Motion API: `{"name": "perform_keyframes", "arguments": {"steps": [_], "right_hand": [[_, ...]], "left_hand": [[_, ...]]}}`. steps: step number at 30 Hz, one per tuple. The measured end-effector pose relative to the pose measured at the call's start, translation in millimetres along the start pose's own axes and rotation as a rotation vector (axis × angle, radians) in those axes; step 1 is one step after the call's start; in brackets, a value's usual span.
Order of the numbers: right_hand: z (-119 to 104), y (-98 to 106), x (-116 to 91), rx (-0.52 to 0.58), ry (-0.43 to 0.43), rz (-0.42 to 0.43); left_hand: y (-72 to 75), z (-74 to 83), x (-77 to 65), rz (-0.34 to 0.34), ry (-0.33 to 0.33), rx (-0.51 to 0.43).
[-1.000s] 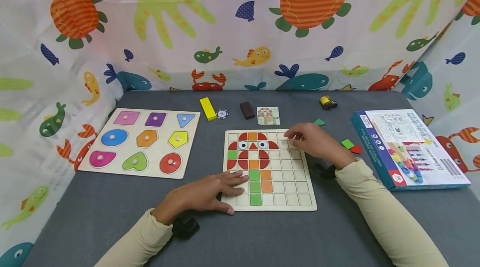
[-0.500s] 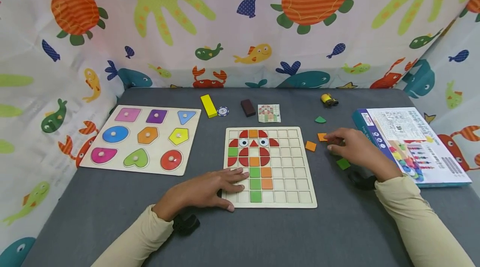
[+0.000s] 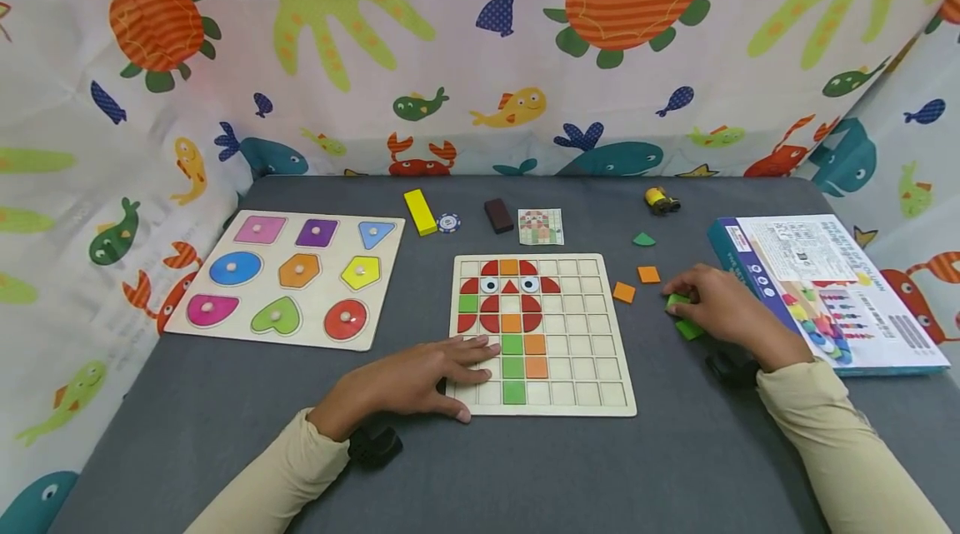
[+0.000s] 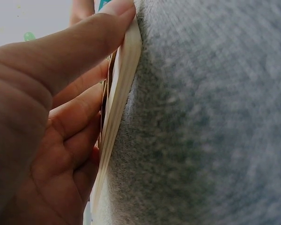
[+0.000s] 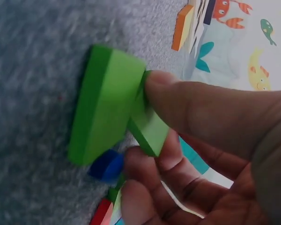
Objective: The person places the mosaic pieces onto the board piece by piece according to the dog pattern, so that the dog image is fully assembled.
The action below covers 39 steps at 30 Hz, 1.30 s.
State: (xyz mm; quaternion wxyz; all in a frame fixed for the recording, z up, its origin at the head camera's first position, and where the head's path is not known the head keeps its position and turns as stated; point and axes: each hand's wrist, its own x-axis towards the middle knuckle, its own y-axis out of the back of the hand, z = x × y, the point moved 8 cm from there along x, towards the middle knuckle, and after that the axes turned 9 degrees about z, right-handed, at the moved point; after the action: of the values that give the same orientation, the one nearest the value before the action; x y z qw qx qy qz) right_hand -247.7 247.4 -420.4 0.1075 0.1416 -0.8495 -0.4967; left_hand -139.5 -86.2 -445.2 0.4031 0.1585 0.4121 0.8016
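A pale grid board [image 3: 592, 369] lies on the grey table with red, orange and green tiles set into its left and middle squares. My left hand [image 3: 408, 380] rests on the board's lower left corner, its fingers spread and fairly straight; in the left wrist view the thumb [image 4: 84, 47] lies at the board's edge. To the right of the board, my right hand [image 3: 723, 313] pinches a green tile [image 5: 152, 131] between thumb and fingers. Under it another green tile [image 5: 107, 103] lies flat, with a blue piece [image 5: 107, 166] and a red piece [image 5: 101, 213] close by.
Orange tiles [image 3: 623, 292] and a green piece [image 3: 643, 240] lie right of the board. A boxed set [image 3: 832, 292] stands further right. A shape puzzle [image 3: 277, 341] is at left. Behind are a yellow block [image 3: 420, 212], chip [image 3: 448, 222], dark block [image 3: 498, 216], pattern card [image 3: 540, 227] and small toy [image 3: 662, 201].
My right hand has left the board's upper right, passed an orange tile to the right, and now pinches a green tile. My left hand has stayed on the board.
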Motion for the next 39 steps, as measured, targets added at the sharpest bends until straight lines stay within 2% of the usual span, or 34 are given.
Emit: {"name": "perform_keyframes", "arguments": {"steps": [10, 15, 22, 30, 35, 39], "right_hand": [[-3, 0, 6, -0.022, -0.047, -0.079], [-13, 2, 9, -0.019, -0.027, -0.052], [-44, -6, 14, 0.053, 0.072, -0.043], [-77, -21, 25, 0.150, 0.127, -0.055], [-100, -32, 32, 0.186, 0.202, -0.086], [-111, -45, 36, 0.221, 0.218, -0.117]], "left_hand": [[3.2, 2.3, 5.0, 0.008, -0.011, 0.026], [3.4, 4.0, 2.7, 0.003, -0.011, 0.037], [2.3, 2.1, 1.9, 0.011, -0.006, 0.024], [-0.3, 1.3, -0.9, 0.006, -0.010, 0.011], [0.3, 1.4, -0.4, 0.006, -0.009, -0.002], [-1.2, 1.1, -0.6, 0.001, -0.011, 0.006]]}}
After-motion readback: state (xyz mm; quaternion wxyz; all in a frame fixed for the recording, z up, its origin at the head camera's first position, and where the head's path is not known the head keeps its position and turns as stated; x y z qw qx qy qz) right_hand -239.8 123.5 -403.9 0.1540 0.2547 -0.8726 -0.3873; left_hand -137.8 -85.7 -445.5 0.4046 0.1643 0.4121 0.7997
